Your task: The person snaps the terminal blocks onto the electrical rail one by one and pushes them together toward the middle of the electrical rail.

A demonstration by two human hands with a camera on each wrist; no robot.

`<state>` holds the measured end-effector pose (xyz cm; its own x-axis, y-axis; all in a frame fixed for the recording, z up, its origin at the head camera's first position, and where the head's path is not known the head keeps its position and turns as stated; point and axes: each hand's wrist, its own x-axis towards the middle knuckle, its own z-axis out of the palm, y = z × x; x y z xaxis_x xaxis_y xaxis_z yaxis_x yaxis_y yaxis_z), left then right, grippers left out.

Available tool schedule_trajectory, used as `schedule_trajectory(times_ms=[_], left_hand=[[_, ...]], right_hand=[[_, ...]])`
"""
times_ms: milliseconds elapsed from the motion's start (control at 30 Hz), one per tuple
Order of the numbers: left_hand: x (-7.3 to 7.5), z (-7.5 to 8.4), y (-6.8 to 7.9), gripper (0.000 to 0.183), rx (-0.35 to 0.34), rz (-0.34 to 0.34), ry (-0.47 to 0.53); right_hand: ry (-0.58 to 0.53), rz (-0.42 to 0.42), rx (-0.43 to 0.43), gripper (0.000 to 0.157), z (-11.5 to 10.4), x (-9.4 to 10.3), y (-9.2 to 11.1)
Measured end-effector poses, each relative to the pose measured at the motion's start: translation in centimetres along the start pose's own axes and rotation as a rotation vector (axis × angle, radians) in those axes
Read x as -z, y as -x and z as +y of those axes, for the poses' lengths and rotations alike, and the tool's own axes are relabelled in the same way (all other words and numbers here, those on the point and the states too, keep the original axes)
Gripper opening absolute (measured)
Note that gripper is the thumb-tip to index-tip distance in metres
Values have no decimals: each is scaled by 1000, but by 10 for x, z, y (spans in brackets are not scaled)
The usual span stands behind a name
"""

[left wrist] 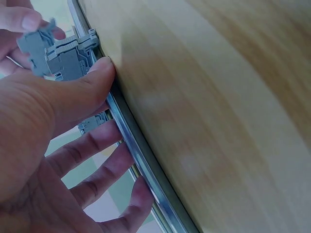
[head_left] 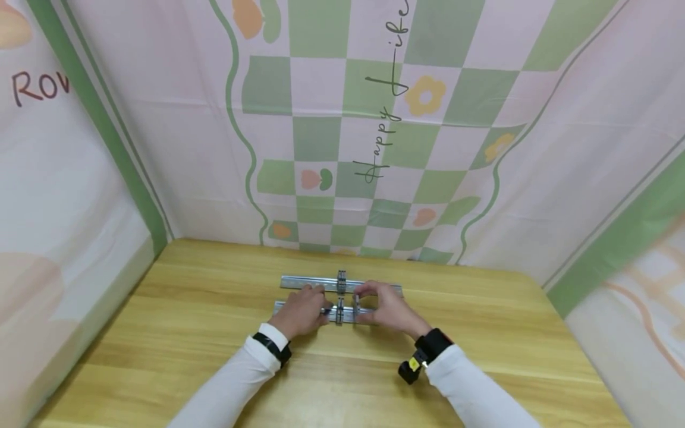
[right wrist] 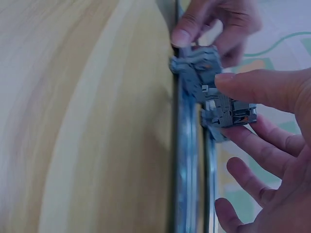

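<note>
Two metal DIN rails lie parallel on the table, a far rail [head_left: 310, 283] and a near rail [head_left: 348, 315]. Grey terminal blocks [head_left: 341, 282] sit on the far one, and further grey blocks [head_left: 339, 310] stand upright on the near one. My left hand [head_left: 302, 310] grips the near rail just left of its blocks, thumb on the front edge and fingers behind. Between thumb and fingers, my right hand [head_left: 390, 306] pinches a single grey terminal block [left wrist: 36, 48], a little right of the mounted blocks. Whether this block touches the rail, I cannot tell.
The wooden table [head_left: 214, 279] runs back to a checked cloth backdrop [head_left: 316, 137]. Cloth walls stand on the left and right. Each wrist wears a black band, and a small camera [head_left: 409, 370] hangs by the right one.
</note>
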<state>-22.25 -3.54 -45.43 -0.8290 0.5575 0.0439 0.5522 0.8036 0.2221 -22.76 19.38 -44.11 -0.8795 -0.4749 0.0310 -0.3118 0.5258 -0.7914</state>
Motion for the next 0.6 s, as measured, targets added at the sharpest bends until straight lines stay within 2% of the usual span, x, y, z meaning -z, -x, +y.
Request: schedule_trajectory(times_ms=[300, 600], left_hand=[[-1, -1, 0, 26, -19, 14, -2], [-1, -2, -1, 25, -14, 14, 12]], right_hand=[[-1, 7, -16, 53, 2, -18, -12], [-8, 13, -51, 49, 1, -25, -12]])
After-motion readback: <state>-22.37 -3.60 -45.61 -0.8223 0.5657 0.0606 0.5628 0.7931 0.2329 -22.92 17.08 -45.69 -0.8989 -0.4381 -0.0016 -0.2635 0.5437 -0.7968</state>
